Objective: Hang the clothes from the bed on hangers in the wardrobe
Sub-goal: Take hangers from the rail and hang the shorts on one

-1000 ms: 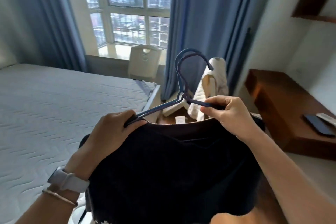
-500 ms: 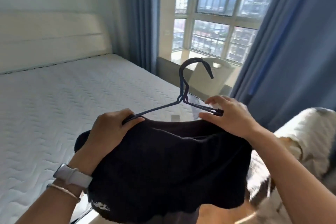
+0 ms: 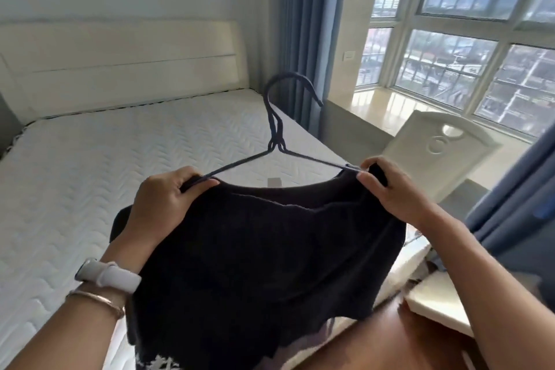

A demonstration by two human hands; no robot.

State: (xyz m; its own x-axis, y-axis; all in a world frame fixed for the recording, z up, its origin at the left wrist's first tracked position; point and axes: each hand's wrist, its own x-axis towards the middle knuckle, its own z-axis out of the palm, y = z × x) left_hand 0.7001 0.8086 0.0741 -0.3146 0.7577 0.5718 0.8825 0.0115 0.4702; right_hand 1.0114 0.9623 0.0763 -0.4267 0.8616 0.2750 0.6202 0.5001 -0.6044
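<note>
The person held a dark garment (image 3: 264,249) up in front of the body, above the edge of the bed (image 3: 90,159) and not touching the mattress. A thin dark-blue hanger (image 3: 275,144) sat inside the neck opening of the garment, with its hook standing upright above the collar and the open end of the hook pointing to the right.

The left hand (image 3: 162,198) was curled around the left arm of the hanger together with the cloth of the shoulder – a closed grip, with the thumb lying over the wire. The right hand (image 3: 390,192) pinched the other shoulder of the garment between the thumb and the fingers, just where the right arm of the hanger went under the cloth. A small white label (image 3: 274,182) showed inside the collar, between the two hands.

On the left wrist were a white watch (image 3: 108,275) and a thin bracelet (image 3: 96,299). Behind the bed stood a pale headboard (image 3: 120,63). A blue curtain (image 3: 300,24) hung beside a big window (image 3: 450,54), and a white chair (image 3: 435,147) stood near the window sill – behind the right hand.
</note>
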